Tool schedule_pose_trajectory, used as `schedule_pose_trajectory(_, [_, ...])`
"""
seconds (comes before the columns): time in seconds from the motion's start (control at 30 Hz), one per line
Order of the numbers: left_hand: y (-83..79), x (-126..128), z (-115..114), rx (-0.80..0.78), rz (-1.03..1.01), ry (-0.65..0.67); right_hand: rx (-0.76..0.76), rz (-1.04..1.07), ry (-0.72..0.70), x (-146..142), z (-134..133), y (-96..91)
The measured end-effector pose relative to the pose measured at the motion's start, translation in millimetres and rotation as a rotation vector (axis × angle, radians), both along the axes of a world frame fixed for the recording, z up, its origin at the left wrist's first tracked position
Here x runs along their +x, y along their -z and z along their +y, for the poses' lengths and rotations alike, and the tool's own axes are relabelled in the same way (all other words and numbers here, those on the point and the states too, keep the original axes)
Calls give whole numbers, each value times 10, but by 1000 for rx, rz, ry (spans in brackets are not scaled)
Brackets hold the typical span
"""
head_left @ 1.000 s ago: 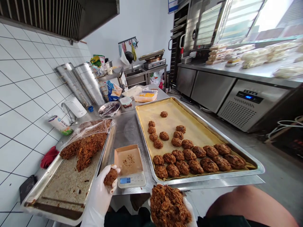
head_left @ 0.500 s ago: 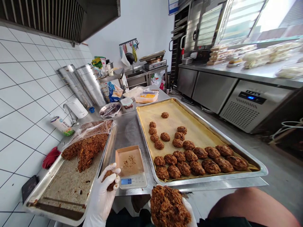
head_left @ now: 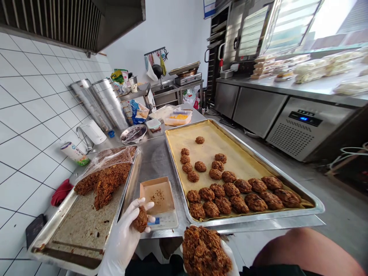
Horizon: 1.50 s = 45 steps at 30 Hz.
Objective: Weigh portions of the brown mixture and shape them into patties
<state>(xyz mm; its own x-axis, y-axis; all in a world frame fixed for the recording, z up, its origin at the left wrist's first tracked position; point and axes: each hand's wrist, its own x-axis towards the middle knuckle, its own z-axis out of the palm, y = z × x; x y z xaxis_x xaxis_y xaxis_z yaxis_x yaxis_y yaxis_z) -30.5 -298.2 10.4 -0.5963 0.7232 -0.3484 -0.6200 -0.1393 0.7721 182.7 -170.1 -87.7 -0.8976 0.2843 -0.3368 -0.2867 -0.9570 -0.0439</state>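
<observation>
our left hand's grip (head_left: pixel 126 227) pinching a brown ball (head_left: pixel 140 219), near the scale (head_left: pixel 168 220), our right hand's grip (head_left: pixel 230 257) cupped round a larger lump (head_left: pixel 205 250)

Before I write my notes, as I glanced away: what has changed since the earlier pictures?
The left hand has moved slightly right, toward the scale, with its ball; its fingers now partly hide the display. Nothing was picked up or released. The right hand still holds its large lump, and the balls on the tray are unmoved.
</observation>
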Motion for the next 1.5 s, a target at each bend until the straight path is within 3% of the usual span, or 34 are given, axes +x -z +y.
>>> schedule_pose_trajectory(0.17, [59,-1,-1,-19,-41,-178,-9,-15,-15,7,23,61])
schedule_pose_trajectory(0.3, [41,18,-11,93,-113,-171,-46,-17,-12,11,9,87])
schedule_pose_trajectory(0.47, [82,48,-88,-94,-7,-182,-19,-12,-7,-7,0,78])
schedule_pose_trajectory(0.6, [90,61,-65,-73,115,-157,2,-18,3,15,13,50])
schedule_pose_trajectory(0.73, [73,67,0,16,4,-76,-4,2,23,33,17,-28])
schedule_pose_trajectory(0.87, [129,103,49,15,-123,-130,46,-18,47,25,33,-80])
schedule_pose_trajectory(1.07, [28,144,64,-83,-49,-56,4,-22,28,52,22,-35])
schedule_pose_trajectory(1.23, [41,77,23,-48,-10,-175,64,-27,75,41,28,-57])
schedule_pose_trajectory(1.37, [110,108,1,47,-114,-146,79,-13,60,39,43,-27])
schedule_pose_trajectory(1.5, [115,173,-33,-69,-42,-156,5,12,-25,34,23,68])
